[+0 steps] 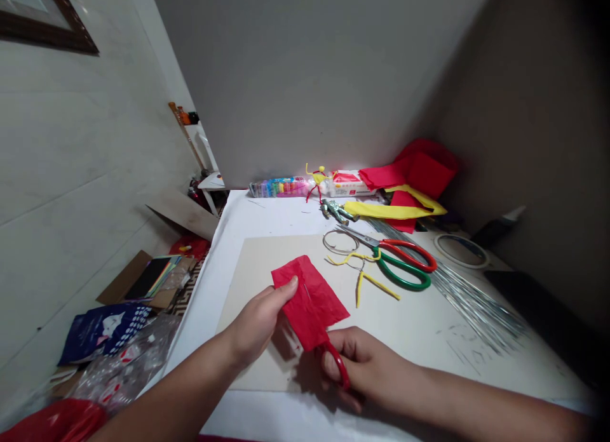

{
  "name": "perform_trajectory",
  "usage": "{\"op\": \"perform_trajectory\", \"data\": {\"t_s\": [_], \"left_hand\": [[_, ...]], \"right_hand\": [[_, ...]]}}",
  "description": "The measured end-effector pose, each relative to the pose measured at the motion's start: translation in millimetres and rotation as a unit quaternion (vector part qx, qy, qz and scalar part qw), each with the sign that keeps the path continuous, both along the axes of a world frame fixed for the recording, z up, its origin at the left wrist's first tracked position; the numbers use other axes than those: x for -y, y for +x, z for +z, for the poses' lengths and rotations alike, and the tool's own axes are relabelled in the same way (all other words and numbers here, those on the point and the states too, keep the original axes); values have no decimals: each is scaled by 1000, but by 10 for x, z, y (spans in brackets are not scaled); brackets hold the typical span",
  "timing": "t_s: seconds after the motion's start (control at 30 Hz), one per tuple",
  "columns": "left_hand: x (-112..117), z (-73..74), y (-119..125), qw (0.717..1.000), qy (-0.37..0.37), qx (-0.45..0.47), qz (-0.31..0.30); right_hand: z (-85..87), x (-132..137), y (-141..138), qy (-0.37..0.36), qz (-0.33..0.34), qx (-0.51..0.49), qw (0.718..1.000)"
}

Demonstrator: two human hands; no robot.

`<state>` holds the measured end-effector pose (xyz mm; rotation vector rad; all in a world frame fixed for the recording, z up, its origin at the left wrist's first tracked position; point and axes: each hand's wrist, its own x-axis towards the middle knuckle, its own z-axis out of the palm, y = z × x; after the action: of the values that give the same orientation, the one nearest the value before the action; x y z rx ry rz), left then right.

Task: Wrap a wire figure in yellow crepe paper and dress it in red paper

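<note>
A piece of red cloth or crepe paper [317, 302] is pinched at its left side by my left hand [264, 318], thumb on top. My right hand [352, 366] grips red-handled scissors [339, 364] at the sheet's lower edge. Their blades are mostly hidden under the red sheet; a short sliver of metal shows through near its middle. Beyond my hands lie a yellow pipe-cleaner figure [365, 274] and a coil of wire [340, 241]. Larger scissors [405, 264] with one red and one green handle rest to the right.
A beige board [252, 258] covers part of the white table [210, 302]. Thin wires [476, 305] and a tape roll [461, 250] lie right. At the back are coloured pens [281, 187], a small yellow-red figure [318, 177], a metallic figurine [336, 210], yellow strips [386, 211] and red material [424, 169].
</note>
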<state>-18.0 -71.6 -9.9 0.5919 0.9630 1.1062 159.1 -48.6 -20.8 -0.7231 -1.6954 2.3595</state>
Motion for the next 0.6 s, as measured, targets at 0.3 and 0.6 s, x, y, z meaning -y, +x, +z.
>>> {"op": "perform_trajectory", "data": {"t_s": [0.3, 0.6], "left_hand": [[30, -81, -34, 999, 8, -26, -27], [32, 0, 0, 995, 50, -80, -42]], "right_hand": [[-113, -21, 36, 11, 10, -24, 1000], [-137, -14, 27, 0, -5, -2, 1000]]}}
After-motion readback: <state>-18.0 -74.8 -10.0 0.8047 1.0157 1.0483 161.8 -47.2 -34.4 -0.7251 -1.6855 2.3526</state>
